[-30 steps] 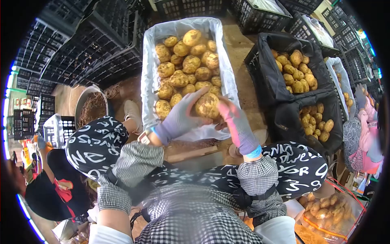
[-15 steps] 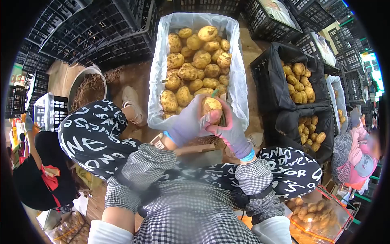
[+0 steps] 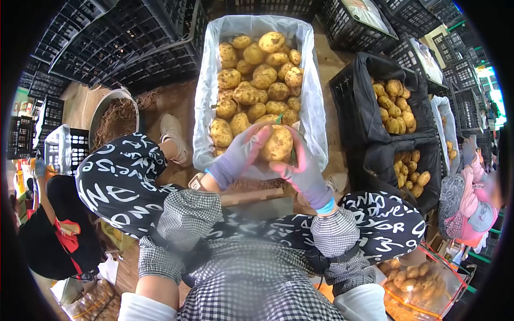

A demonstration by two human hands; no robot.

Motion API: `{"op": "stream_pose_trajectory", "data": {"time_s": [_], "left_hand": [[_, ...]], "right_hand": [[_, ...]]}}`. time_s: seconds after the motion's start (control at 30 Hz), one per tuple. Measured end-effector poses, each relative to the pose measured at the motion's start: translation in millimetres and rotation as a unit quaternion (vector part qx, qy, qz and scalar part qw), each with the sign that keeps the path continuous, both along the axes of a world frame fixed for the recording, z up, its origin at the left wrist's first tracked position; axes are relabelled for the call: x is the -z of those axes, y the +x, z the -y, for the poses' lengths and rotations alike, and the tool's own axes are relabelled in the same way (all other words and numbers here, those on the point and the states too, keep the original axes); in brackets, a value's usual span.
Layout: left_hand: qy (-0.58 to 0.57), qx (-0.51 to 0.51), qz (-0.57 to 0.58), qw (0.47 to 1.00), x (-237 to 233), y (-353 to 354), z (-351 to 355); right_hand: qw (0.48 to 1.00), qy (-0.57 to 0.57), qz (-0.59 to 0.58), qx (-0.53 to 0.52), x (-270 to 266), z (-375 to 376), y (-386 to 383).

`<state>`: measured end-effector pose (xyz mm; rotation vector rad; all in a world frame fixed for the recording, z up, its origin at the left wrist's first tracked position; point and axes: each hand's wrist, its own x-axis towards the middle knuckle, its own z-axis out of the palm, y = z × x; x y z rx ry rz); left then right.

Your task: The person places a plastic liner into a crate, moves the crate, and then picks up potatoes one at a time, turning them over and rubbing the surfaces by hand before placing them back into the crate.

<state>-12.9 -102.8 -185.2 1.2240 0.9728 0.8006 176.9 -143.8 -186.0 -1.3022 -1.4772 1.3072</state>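
Both gloved hands hold one large, dirt-spotted potato (image 3: 277, 143) over the near end of a crate lined with clear plastic (image 3: 202, 117). On the potato's left side is my left hand (image 3: 241, 152), its fingers curled behind it. My right hand (image 3: 304, 170) grips the right side, thumb at the lower edge. A small green piece (image 3: 279, 119) shows just above the potato; what it belongs to is hidden. Many soil-marked potatoes (image 3: 264, 76) fill the crate beyond my hands.
Black-lined crates of potatoes (image 3: 396, 107) stand at right. A round tub (image 3: 113, 115) with dry debris sits at left, below stacked black crates (image 3: 128, 48). Co-workers sit at the far left (image 3: 59, 224) and far right (image 3: 474, 192). Bagged potatoes (image 3: 415, 281) lie lower right.
The held potato now shows more of its surface, turned between my hands. My left hand has shifted left and slightly down, uncovering the potato's lower left side.
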Motion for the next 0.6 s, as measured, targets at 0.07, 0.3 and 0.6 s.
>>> {"op": "stream_pose_trajectory", "data": {"time_s": [0.07,0.3,0.6], "left_hand": [[-0.201,-0.018,0.072,0.977,-10,4,7],[-0.407,-0.018,0.166,0.898,-26,17,15],[-0.460,0.028,0.233,0.857,-1,11,22]], "right_hand": [[0.973,0.150,0.173,0.018,10,3,-4],[0.964,0.183,0.159,0.114,8,8,-14],[0.980,0.136,0.124,0.081,34,-2,-10]]}}
